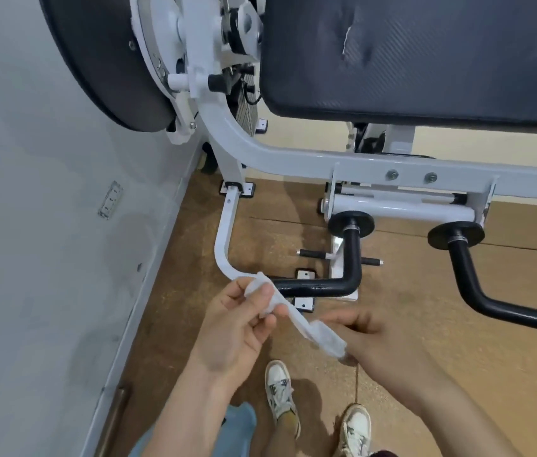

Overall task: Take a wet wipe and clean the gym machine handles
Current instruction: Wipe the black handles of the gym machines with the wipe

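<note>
"Two hands on one wipe, is that right?"

"Yes. The left hand (pixel 240 328) has its fingers curled and pinches the upper end of the wet wipe (pixel 298 321) between thumb and fingertips. The right hand (pixel 382 344) is blurred, but its fingers close round the lower end."

"So where does the wipe sit?"

"It is in the air between the hands, pulled out into a crumpled white strip that slopes down from left to right, above the brown floor (pixel 409 324). Its upper end overlaps the free end of the near black handle (pixel 320 286). Whether it touches the handle I cannot tell."

"And the handles themselves?"

"Both are black bent bars that hang from the white frame (pixel 293 156) of the machine, each with a black disc at its top. The second handle (pixel 478 285) is off to the right, well apart from both hands."

"Anything else around?"

"A dark seat pad (pixel 425 54) with a tear in its cover fills the upper right. A curved white bar (pixel 224 239) runs down just left of the near handle. A grey wall (pixel 46 192) stands at the left. Two white shoes (pixel 280 394) show at the bottom, below the hands."
</note>
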A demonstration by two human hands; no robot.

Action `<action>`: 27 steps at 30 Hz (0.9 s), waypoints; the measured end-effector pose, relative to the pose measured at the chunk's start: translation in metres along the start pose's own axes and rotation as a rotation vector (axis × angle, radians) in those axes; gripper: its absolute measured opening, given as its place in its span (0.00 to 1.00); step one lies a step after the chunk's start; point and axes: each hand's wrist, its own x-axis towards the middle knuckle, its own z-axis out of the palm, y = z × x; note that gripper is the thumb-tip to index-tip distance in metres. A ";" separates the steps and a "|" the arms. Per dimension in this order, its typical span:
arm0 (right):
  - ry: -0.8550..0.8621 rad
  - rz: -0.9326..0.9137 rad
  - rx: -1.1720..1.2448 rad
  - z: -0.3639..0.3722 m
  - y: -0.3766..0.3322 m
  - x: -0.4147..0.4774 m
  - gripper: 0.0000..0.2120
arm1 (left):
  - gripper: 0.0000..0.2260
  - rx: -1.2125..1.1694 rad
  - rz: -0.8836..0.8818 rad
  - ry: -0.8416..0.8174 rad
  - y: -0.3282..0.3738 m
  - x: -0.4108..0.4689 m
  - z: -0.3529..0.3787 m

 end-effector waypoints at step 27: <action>0.426 -0.464 -0.930 0.049 0.076 0.109 0.13 | 0.07 1.111 0.847 0.397 -0.099 0.079 -0.062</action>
